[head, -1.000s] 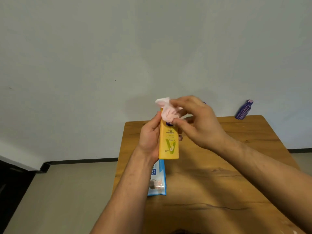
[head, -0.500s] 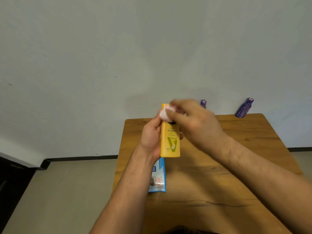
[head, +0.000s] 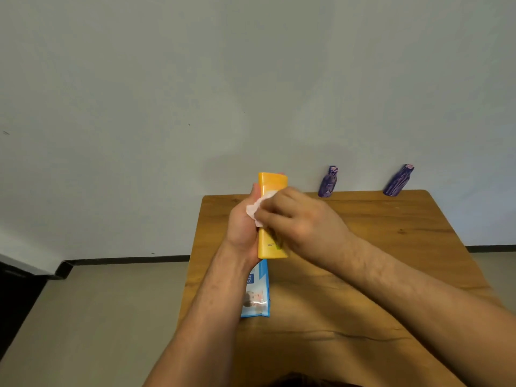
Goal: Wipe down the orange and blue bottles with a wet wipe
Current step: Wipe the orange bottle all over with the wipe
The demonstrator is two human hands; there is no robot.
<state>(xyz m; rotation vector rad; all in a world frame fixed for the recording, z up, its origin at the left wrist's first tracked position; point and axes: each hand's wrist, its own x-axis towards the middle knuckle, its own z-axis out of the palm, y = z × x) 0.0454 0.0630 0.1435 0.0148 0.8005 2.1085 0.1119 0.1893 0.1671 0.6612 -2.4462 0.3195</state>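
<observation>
An orange bottle stands upright in the air above the table's far left part. My left hand grips it from the left side. My right hand holds a bunched white wet wipe against the bottle's front, covering the middle of the label. Two blue-purple bottles stand at the table's back edge by the wall, one near the middle and one further right, both tilted in this view.
A blue wet wipe pack lies flat near the left edge of the wooden table, partly under my left forearm. A pale wall rises right behind the table. The floor lies to the left.
My right hand has slid the wipe down from the bottle's cap to the middle of its front. The wipe is more bunched. The second blue-purple bottle is uncovered.
</observation>
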